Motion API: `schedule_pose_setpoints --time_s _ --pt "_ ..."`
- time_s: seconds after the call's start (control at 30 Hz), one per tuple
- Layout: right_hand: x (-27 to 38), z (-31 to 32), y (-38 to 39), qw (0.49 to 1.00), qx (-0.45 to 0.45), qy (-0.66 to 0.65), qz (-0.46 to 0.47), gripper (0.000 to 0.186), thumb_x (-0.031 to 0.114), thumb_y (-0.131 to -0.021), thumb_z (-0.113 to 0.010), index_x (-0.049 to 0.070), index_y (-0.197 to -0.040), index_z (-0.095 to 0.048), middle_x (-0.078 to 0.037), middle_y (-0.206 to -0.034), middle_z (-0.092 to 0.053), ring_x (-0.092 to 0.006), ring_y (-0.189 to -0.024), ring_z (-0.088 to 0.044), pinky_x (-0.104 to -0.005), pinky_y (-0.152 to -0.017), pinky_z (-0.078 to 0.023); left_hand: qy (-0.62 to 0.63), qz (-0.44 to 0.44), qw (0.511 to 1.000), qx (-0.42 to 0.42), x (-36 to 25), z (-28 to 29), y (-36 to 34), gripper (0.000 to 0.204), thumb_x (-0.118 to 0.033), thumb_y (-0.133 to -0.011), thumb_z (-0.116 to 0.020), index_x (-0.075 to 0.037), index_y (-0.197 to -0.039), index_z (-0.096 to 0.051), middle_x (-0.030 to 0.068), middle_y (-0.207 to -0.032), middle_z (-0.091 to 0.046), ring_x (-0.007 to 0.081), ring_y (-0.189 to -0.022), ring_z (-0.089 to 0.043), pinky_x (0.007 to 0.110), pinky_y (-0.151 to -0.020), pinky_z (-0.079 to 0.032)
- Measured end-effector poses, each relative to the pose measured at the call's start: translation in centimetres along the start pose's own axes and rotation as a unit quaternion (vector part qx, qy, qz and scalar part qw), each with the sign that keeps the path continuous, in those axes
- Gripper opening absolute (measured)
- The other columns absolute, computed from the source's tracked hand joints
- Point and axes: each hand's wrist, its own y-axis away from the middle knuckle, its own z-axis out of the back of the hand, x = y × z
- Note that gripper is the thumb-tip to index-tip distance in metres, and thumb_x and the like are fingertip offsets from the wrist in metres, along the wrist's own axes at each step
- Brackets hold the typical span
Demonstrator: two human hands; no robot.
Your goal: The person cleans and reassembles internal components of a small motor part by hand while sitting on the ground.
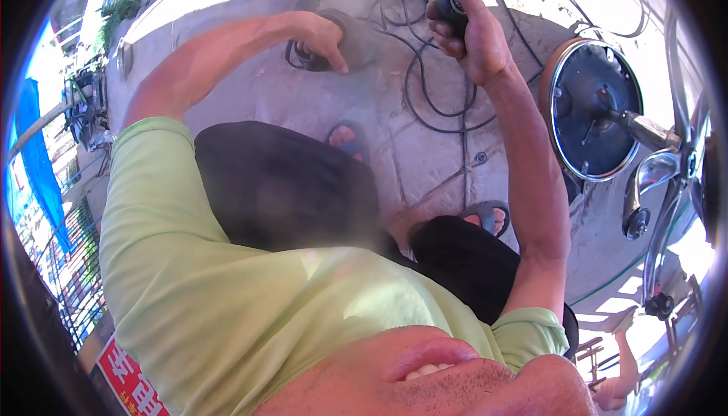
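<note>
Object (453,11) in the right hand (478,33) is partly hidden.

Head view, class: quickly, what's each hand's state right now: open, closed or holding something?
Left hand: partly curled at a dark object; whether it grips it cannot be told.
Right hand: closed, holding a black object.

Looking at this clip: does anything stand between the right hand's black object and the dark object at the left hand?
Nothing solid visible between the black object in the right hand and the dark object. Black cable lies below on the ground. The left hand partly covers the dark object.
</note>
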Motion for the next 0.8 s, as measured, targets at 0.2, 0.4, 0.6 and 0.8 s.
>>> schedule_pose_setpoints --time_s 0.2,0.4,0.6,0.8 --pt "0.4 -0.6 0.1 0.999 -0.049 -0.005 -0.011 0.053 0.057 -0.102 -0.053 0.005 -0.092 -0.06 0.002 -0.07 -0.045 -0.0053 -0.053 -0.031 -0.0208 -0.049 -0.026 0.055 -0.009 0.998 -0.039 0.0 -0.5 0.7 0.085 -0.075 -0.069 -0.08 0.001 -0.109 -0.075 0.0149 -0.111 -0.071 0.0292 -0.109 -0.065 0.04 -0.1 -0.048" --pt "0.7 -1.0 0.1 0.999 -0.047 0.003 -0.016 0.053 0.057 -0.102 -0.053 0.006 -0.093 -0.06 0.002 -0.071 -0.046 -0.0053 -0.053 -0.03 -0.0205 -0.049 -0.026 0.051 0.039 0.997 0.034 -0.1 0.1 -0.9 0.083 -0.07 -0.068 -0.084 0.004 -0.105 -0.074 0.0156 -0.103 -0.07 0.0264 -0.094 -0.066 0.039 -0.084 -0.05" --pt "0.9 -1.5 0.7 0.999 -0.027 0.002 -0.019 0.054 0.059 -0.1 -0.053 0.006 -0.094 -0.06 0.002 -0.072 -0.047 -0.0056 -0.053 -0.031 -0.0212 -0.049 -0.027 0.104 -0.048 0.993 -0.005 0.9 -0.7 -0.9 0.085 -0.064 -0.069 -0.086 0.01 -0.107 -0.073 0.0199 -0.102 -0.071 0.0303 -0.086 -0.067 0.039 -0.075 -0.053" --pt "0.8 -1.1 0.6 1.0 0.006 -0.011 -0.028 0.056 0.061 -0.1 -0.05 0.006 -0.095 -0.059 0.002 -0.071 -0.046 -0.0069 -0.053 -0.034 -0.0226 -0.05 -0.027 0.067 -0.046 0.996 -0.048 0.1 -0.6 1.6 0.068 -0.059 -0.071 -0.086 0.006 -0.089 -0.074 0.0166 -0.091 -0.072 0.0299 -0.086 -0.069 0.04 -0.078 -0.052"
